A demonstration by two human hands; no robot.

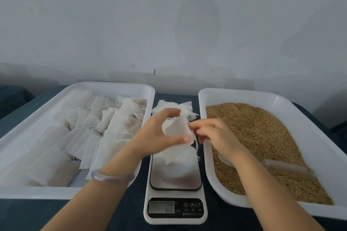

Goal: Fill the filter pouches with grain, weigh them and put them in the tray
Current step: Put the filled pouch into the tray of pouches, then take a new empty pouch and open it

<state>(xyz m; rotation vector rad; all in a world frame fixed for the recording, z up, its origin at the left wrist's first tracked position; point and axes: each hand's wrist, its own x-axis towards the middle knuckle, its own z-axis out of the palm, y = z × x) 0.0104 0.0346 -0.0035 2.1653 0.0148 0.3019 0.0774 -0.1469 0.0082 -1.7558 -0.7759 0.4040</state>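
My left hand (159, 133) holds an empty white filter pouch (175, 127) above the far end of the scale (175, 180), thumb and fingers curled around it. My right hand (212, 133) pinches the pouch's right edge. Behind the hands lies a loose pile of empty pouches (169, 106). The scale's display (161, 207) reads 0.0. A white tray (212, 155) on the right holds brown grain (262, 137) and a clear scoop (285, 168). The white tray (37, 118) on the left holds several filled pouches (116, 127).
Everything sits on a dark blue cloth-covered table (122, 215) against a pale wall. A purple bangle (112, 176) rings my left wrist. The scale stands in the narrow gap between the two trays.
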